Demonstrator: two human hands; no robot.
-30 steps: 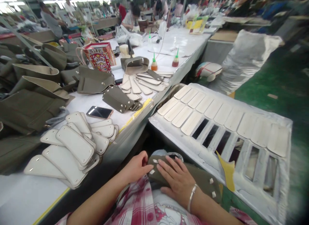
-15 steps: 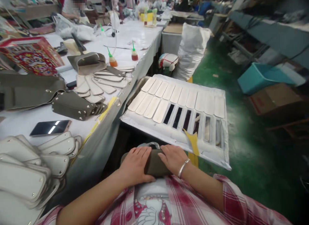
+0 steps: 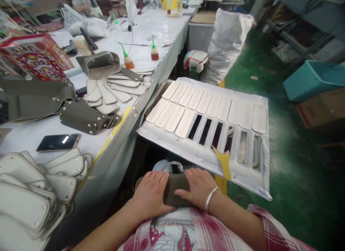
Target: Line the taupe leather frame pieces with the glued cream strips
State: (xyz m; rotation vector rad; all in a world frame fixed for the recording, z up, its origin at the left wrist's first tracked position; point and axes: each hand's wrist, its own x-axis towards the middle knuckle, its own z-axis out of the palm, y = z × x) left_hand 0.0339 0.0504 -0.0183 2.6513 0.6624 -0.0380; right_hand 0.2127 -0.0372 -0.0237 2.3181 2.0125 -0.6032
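Observation:
In the head view, an olive-green leather piece (image 3: 174, 182) lies across my lap, close against my shirt. My left hand (image 3: 152, 191) grips its left part, fingers over the far edge and thumb on the near side. My right hand (image 3: 198, 186), with a silver bangle at the wrist, grips the right part, its thumb pointing inward on the surface. Both hands hide the ends of the piece, so its full shape is unclear. Just beyond it stands a pale, curved thing (image 3: 164, 166), partly covered.
To the right, a white-covered board (image 3: 175, 142) carries rows of cream strips and several open slots; a yellow scrap (image 3: 223, 163) hangs at its edge. Leftward, the table holds white leather pieces (image 3: 24, 204), a phone (image 3: 58, 142), olive bag parts (image 3: 81, 116) and glue bottles (image 3: 154, 53).
The view has tilted and shifted a little, so the table and board sit differently. My right thumb has moved lower and further in on the leather piece. Both hands keep their hold.

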